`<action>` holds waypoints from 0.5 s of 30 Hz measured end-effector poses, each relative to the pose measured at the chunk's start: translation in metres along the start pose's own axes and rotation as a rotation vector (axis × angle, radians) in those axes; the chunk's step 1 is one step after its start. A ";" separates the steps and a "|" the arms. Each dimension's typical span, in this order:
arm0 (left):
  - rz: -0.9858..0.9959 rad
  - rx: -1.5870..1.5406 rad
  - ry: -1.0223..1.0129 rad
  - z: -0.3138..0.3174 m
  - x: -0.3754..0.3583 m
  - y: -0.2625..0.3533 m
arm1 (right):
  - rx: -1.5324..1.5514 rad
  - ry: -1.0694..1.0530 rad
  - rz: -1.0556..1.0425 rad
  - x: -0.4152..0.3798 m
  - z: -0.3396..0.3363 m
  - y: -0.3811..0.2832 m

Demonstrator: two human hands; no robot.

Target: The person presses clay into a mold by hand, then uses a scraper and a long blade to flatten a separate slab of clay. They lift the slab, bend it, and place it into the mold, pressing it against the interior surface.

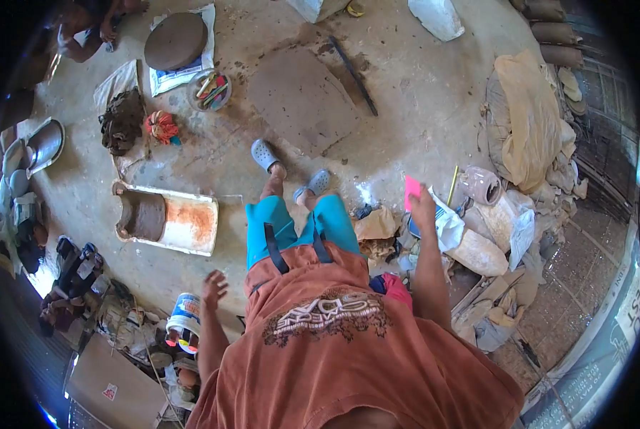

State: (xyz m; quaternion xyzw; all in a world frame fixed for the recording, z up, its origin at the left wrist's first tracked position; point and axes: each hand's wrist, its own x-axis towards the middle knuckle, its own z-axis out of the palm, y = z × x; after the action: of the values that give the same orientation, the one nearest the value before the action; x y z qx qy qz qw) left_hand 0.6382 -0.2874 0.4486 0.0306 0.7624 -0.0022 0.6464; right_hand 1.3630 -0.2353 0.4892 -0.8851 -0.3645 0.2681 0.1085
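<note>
My right hand [424, 209] is raised out to the side, its fingers closed on a flat bright pink piece [411, 191] whose exact kind I cannot make out. Just beyond it lie a thin yellow stick [453, 184] and a white plastic bag [447, 226]. My left hand [214, 289] hangs at my side, holding nothing, with its fingers apart. The nearest thing to it is a white and blue bucket [185, 314] with colourful items in it. Ahead of my feet, a flat slab of brown clay [298, 96] lies on the floor.
A dark rod [353, 75] lies beside the slab. At the left are a half-pipe mould [191, 220], a tub of tools [210, 91], a round clay disc [176, 41] and a dark clay lump [121, 123]. Cloth-covered heaps [527, 114] line the right. Another person [84, 36] is at top left.
</note>
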 end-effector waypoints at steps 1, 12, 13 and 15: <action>0.042 0.015 0.039 -0.009 0.017 0.025 | 0.030 -0.092 0.081 -0.007 0.007 -0.005; 0.906 -0.028 0.028 0.165 -0.065 0.437 | -0.077 -0.204 0.332 -0.018 -0.026 0.088; 0.901 -0.040 0.039 0.187 -0.058 0.438 | -0.169 -0.205 0.277 0.003 -0.034 0.093; 0.909 -0.042 -0.055 0.230 -0.050 0.429 | -0.142 -0.252 0.238 0.059 -0.038 0.114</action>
State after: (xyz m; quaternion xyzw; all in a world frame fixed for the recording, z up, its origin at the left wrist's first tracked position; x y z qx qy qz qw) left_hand 0.8942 0.1283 0.4751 0.3490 0.6540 0.2966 0.6021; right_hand 1.4852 -0.2748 0.4534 -0.8868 -0.2861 0.3613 -0.0332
